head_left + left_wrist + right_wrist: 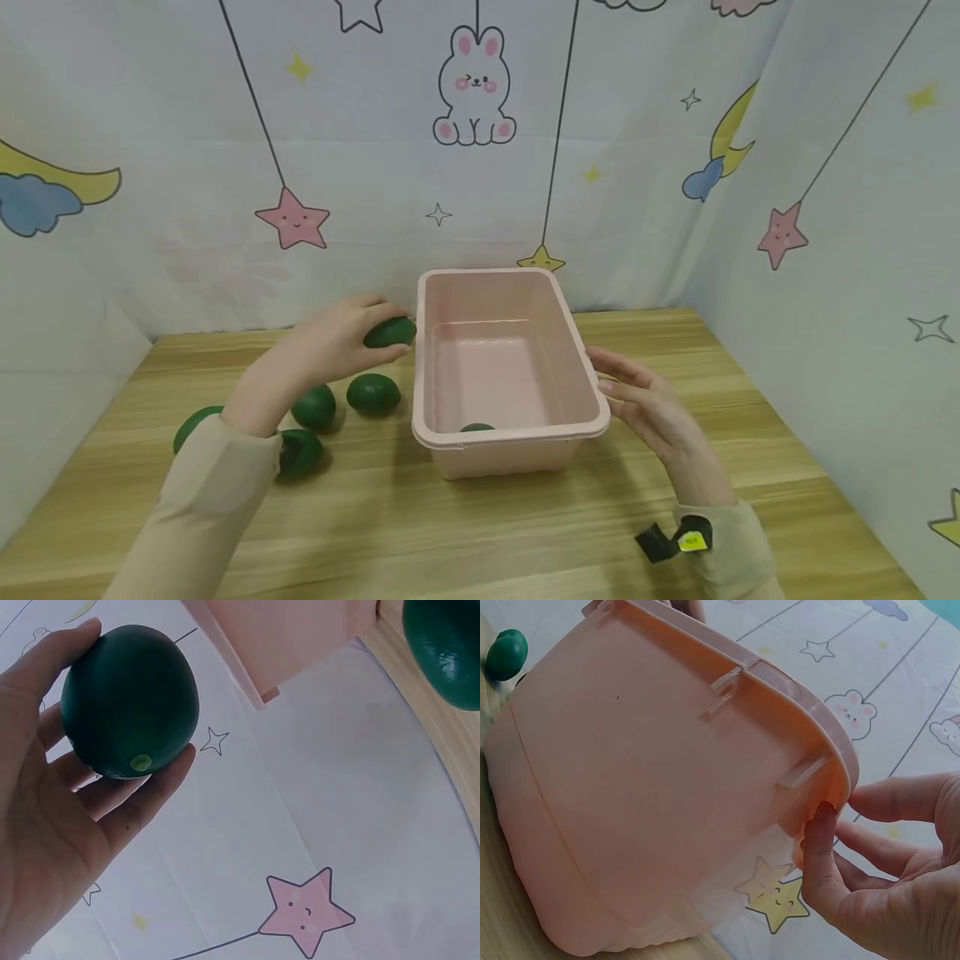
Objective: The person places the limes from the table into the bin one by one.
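My left hand (341, 337) holds a dark green oval fruit (131, 701) between thumb and fingers, just outside the left rim of a pink plastic bin (585, 432). The fruit is smooth, with a pale stem spot showing in the left wrist view. My right hand (900, 862) pinches the bin's right rim, one finger curled under the lip. Inside the bin, another green fruit (477, 427) shows only its top above the near rim. More green fruits lie left of the bin, one (373, 394) nearest it and another (300, 454) partly behind my left sleeve.
The bin stands upright on a wood-grain table (517, 533). A white printed cloth (360, 167) hangs close behind the bin and along both sides. A black strap with a yellow label (692, 541) is on my right sleeve.
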Demonstrator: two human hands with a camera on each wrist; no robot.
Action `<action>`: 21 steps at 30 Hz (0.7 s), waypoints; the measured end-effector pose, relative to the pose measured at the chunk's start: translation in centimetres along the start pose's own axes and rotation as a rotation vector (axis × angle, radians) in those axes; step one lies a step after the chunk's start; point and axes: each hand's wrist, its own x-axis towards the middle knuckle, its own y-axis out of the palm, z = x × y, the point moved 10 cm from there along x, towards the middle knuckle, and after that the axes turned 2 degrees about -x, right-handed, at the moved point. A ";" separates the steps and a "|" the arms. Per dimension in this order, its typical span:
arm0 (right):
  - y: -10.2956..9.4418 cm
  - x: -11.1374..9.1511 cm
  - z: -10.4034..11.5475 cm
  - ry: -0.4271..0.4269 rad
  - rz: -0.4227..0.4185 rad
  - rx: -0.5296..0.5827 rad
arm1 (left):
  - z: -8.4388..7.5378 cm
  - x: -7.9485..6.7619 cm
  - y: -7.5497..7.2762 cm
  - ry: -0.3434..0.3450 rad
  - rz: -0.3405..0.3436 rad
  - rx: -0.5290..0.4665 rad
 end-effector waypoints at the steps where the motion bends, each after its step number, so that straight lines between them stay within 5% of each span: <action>1: 0.0 0.0 0.0 0.000 -0.002 0.000 | -0.1 0.2 -0.2 0.008 -0.007 -0.001; 21: 0.1 0.0 0.0 0.002 -0.009 -0.001 | -1.0 4.3 -0.3 0.000 0.022 -0.046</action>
